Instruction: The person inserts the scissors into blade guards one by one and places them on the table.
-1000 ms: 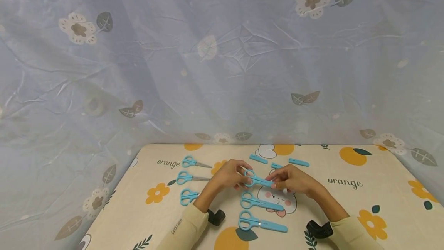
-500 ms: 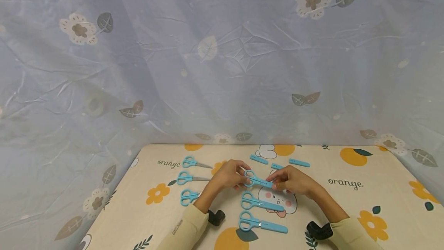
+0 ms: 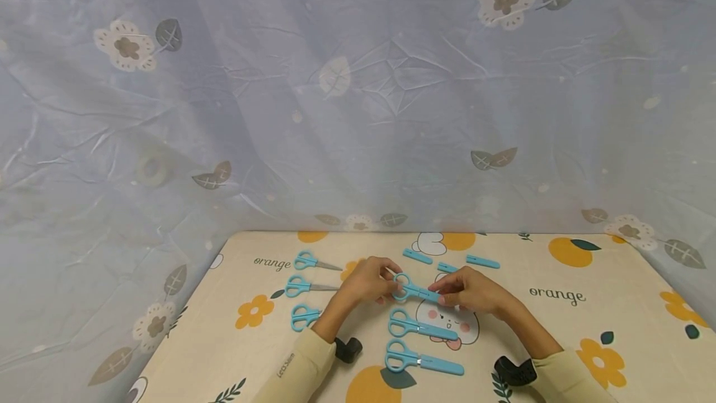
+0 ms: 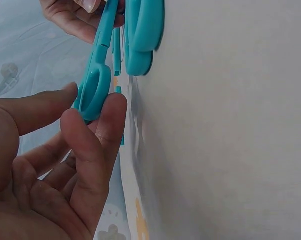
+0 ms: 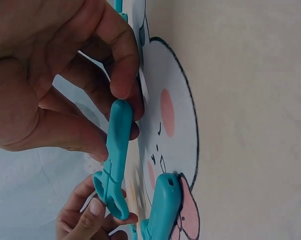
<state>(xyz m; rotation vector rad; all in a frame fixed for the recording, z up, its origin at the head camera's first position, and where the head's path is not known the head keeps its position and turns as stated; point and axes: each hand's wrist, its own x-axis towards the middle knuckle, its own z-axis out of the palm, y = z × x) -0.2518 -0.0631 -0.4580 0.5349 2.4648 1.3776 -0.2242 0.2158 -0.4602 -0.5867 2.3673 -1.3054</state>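
Note:
Both hands hold one pair of light blue scissors above the table, its blades inside a matching blue cover. At the finger-loop end, my left hand pinches the handle between thumb and fingertips. My right hand grips the cover's far end with thumb and fingers. Below them lie two more covered scissors, an upper pair and a lower pair. On the left are three scissors with bare or partly hidden blades: top, middle and bottom.
Loose blue covers lie behind the hands: one at the left, one at the right and one between, partly hidden by the right hand. A patterned cloth covers the table. A pale floral curtain stands behind.
My left thumb and fingers have drawn back slightly to the left along the scissors' handle, so more of the loop shows. The right hand and the other scissors have hardly moved.

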